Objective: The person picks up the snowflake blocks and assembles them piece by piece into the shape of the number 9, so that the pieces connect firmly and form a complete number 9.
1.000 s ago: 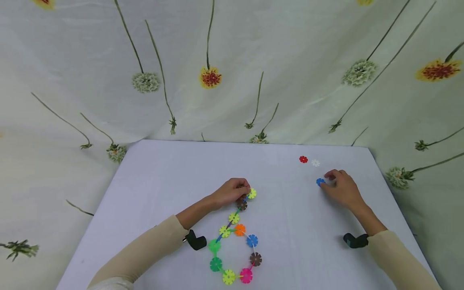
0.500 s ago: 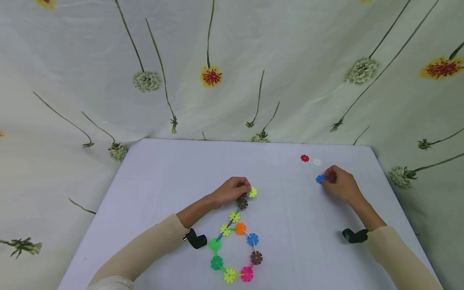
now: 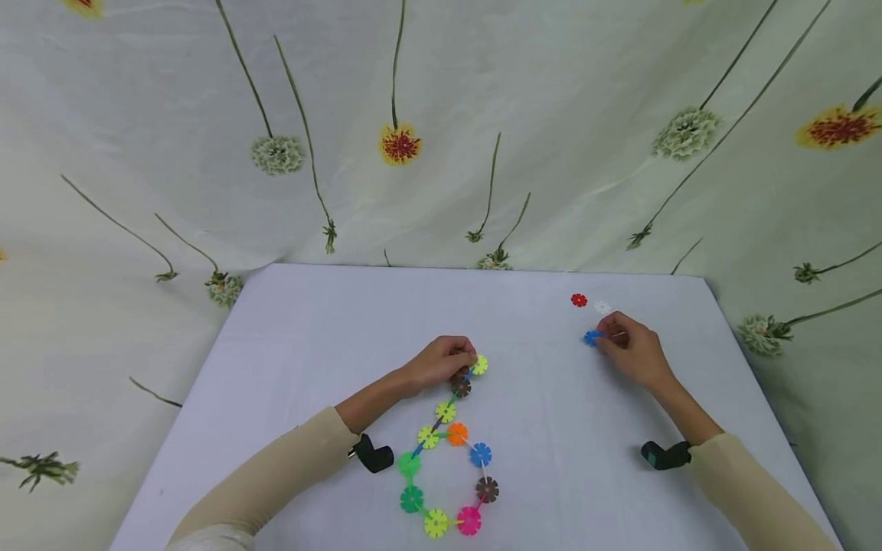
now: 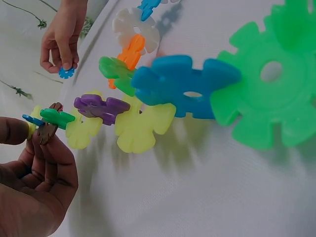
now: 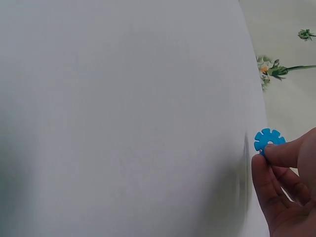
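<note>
My left hand (image 3: 439, 362) pinches the far end of a chain of interlocking plastic flower discs, close to its yellow end disc (image 3: 480, 365) and a brown disc (image 3: 462, 388). From there the chain runs toward me into a loop with green, pink, blue and orange discs (image 3: 457, 435). Off to the right, my right hand (image 3: 635, 350) pinches a loose blue flower disc (image 3: 591, 338) between thumb and fingers. In the right wrist view the blue disc (image 5: 266, 140) shows its notched rim above the thumb. Part of the chain's end is hidden by the left fingers.
A red disc (image 3: 579, 300) and a white disc (image 3: 602, 307) lie near the table's far edge, just beyond my right hand. The white table (image 3: 331, 321) backs onto a flower-printed cloth (image 3: 441, 92). Each wrist wears a black camera (image 3: 666, 455).
My right hand has taken hold of the blue disc and moved slightly left with it. The left hand stays at the chain's end.
</note>
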Motion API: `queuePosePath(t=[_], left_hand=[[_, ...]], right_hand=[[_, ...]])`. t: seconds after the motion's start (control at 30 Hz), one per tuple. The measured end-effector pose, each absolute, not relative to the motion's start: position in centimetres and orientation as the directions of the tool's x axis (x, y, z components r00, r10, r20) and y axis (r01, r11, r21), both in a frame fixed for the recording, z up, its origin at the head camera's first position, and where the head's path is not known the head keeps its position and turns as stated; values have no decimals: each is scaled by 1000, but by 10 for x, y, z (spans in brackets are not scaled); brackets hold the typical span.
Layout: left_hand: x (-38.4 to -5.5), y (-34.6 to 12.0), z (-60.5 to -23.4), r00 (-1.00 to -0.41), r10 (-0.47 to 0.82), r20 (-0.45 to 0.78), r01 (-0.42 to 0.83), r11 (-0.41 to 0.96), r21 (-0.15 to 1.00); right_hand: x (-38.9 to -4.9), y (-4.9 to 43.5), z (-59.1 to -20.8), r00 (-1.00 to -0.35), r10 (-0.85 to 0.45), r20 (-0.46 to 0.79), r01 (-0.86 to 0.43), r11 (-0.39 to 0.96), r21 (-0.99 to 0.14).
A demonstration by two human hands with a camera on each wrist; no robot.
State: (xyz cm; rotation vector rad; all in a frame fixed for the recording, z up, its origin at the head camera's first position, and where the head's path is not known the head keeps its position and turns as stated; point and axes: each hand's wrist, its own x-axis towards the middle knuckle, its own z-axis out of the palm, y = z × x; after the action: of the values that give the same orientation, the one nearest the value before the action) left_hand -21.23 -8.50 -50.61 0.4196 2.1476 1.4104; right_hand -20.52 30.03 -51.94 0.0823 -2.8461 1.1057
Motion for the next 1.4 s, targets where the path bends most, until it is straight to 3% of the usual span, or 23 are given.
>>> queuePosePath(t=[0.8,1.13,1.4], left_hand=[[-214,-87,-511,-804,530,-268,-47,392,919],[-212,-85,-511,-807,521,-276,-49,407,912],[-211,-84,-510,-803,532,-268,-43,398,917]], right_hand=[[-196,209,-513,-964,-244,105,-217,500,-838],[-192,178,-513,-952,-295,79,-210,443,-871],[-189,167,-513,-932,-332,146,-284,417,-863]])
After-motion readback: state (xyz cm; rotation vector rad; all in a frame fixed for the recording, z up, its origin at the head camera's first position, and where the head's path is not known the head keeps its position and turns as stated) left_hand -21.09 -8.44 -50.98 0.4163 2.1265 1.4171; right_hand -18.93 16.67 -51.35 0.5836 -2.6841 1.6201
